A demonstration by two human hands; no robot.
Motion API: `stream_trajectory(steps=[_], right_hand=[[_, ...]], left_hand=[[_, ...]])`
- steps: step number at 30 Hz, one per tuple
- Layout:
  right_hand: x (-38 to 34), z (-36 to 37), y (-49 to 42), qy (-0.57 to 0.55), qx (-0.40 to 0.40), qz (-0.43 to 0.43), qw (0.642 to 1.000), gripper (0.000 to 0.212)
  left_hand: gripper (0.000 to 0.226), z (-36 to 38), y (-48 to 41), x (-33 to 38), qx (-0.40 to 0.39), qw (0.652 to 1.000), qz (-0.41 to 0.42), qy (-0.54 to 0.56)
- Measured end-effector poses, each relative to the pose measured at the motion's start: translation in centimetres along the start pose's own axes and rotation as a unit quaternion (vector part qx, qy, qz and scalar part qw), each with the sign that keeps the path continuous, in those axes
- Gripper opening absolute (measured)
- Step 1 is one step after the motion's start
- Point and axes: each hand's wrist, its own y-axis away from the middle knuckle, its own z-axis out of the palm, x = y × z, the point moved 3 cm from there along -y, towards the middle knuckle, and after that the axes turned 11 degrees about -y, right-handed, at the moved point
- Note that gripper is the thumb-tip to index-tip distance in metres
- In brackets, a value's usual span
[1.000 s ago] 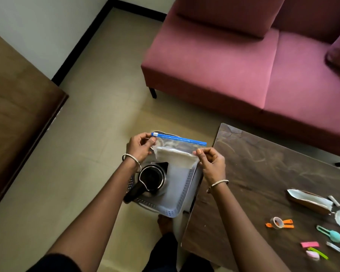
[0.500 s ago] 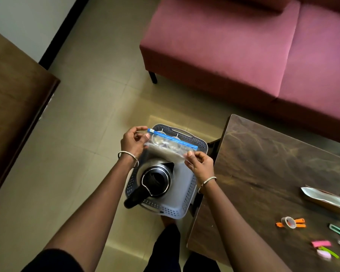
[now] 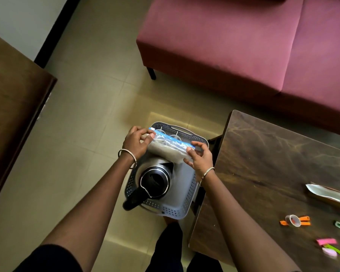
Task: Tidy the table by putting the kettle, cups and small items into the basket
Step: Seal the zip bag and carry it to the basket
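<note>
Left hand and right hand each pinch one end of a zip bag, held just over the basket at mid-frame, above the kettle inside it. The step in hand looks like setting the bag in. Next it needs lowering into the gap at the basket's upper end. Clips wait on the tabletop, lower right.

i see the grey perforated basket on the floor beside the surface, the steel kettle upright in its near half, black handle over the rim. a clear blue-sealed zip bag, held at both ends, spans the far half above the glass cups.
</note>
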Motion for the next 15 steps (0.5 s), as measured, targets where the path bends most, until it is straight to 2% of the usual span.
stream_trajectory(steps=[2, 5, 7, 11, 15], right_hand=[[0.0, 0.1, -0.1, -0.010, -0.008, 0.002, 1.000, 0.006], [0.2, 0.3, -0.2, -0.019, -0.022, 0.016, 0.999, 0.014], [0.2, 0.4, -0.2, -0.019, -0.033, 0.022, 0.999, 0.015], [-0.1, 0.5, -0.1, 0.012, -0.056, 0.032, 0.998, 0.038], [-0.6, 0.3, -0.4, 0.042, -0.069, 0.022, 0.997, 0.048]], left_hand=[[0.022, 0.3, 0.2, -0.5, -0.037, 0.999, 0.003, -0.008], [0.038, 0.4, 0.3, -1.3, -0.080, 0.996, 0.020, -0.038], [0.037, 0.4, 0.3, -1.5, -0.065, 0.995, 0.033, -0.063], [0.027, 0.3, 0.0, -1.3, -0.011, 0.996, 0.037, -0.084], [0.023, 0.5, -0.5, -1.1, 0.009, 0.994, 0.031, -0.101]])
